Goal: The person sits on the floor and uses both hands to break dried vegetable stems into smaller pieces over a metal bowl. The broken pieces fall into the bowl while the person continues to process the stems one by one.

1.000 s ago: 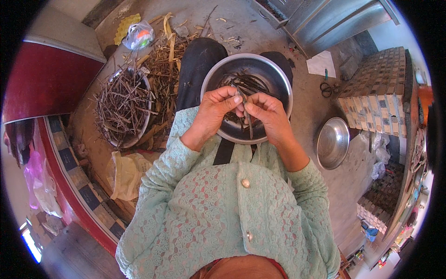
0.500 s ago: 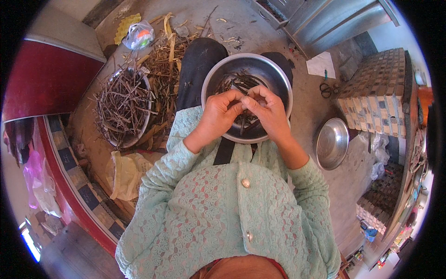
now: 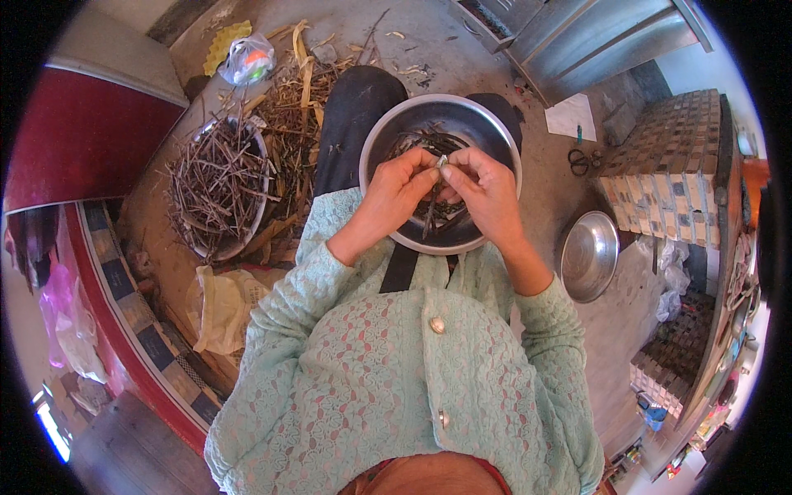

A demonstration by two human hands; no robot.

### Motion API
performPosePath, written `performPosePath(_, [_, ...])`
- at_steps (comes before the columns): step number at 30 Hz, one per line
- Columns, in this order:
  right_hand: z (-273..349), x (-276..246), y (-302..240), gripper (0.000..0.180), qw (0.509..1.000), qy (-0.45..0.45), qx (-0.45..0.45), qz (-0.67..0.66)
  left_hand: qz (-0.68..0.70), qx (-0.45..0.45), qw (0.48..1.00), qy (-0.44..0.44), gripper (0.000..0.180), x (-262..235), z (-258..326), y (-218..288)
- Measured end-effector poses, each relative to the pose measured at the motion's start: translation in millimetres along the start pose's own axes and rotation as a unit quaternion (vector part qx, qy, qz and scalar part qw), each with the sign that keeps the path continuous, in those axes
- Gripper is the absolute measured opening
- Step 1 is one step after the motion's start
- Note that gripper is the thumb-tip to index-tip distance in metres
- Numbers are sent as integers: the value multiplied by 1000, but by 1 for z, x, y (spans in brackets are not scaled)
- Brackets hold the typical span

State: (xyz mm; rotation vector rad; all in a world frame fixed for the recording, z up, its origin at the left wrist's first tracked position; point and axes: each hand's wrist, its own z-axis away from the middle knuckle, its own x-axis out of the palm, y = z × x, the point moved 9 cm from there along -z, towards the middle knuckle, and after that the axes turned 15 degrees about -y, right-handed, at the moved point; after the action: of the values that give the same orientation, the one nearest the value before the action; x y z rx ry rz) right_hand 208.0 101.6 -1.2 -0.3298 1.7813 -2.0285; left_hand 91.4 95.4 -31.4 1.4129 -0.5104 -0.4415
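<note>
A round steel bowl (image 3: 388, 136) rests on my lap and holds several dark thin stalks (image 3: 422, 142). Over it, my left hand (image 3: 396, 194) and my right hand (image 3: 487, 191) meet fingertip to fingertip. Both pinch one thin stalk piece (image 3: 441, 162) with a pale tip between thumbs and fingers. My forearms wear pale green lace sleeves.
To my left a dish (image 3: 216, 186) is piled with dark twigs, with dry stalks and peelings (image 3: 299, 99) beside it on the floor. An empty steel bowl (image 3: 590, 256) lies at my right. Scissors (image 3: 582, 158), a paper sheet (image 3: 573, 115) and a tiled block (image 3: 685, 157) sit further right.
My hands have drawn closer together and shifted slightly toward the bowl's middle, working the stalk piece between the fingertips. The bowl stays put.
</note>
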Motion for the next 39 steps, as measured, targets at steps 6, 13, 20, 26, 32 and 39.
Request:
performPosePath(6, [-1,0,2,9,1000,-2,3,-11,89,-16,996,0,12,2,-5,-10])
performPosePath(13, [-2,-6,5,10,1000,14,12,13,286,-32,958,0,18,12,-6,-17])
performPosePath(20, [-1,-8,3,13,999,30,21,11,229,-27,972,-36,21,13,-9,-17])
performPosePath(26, [0,-9,11,14,999,43,18,26,236,-29,971,-8,16,10,-9,-25])
performPosePath(32, [3,-9,6,12,996,66,-9,59,223,-73,972,-12,15,11,-5,-22])
performPosePath(39, [5,-8,3,11,995,74,-19,69,198,-85,976,-22,15,12,-6,-21])
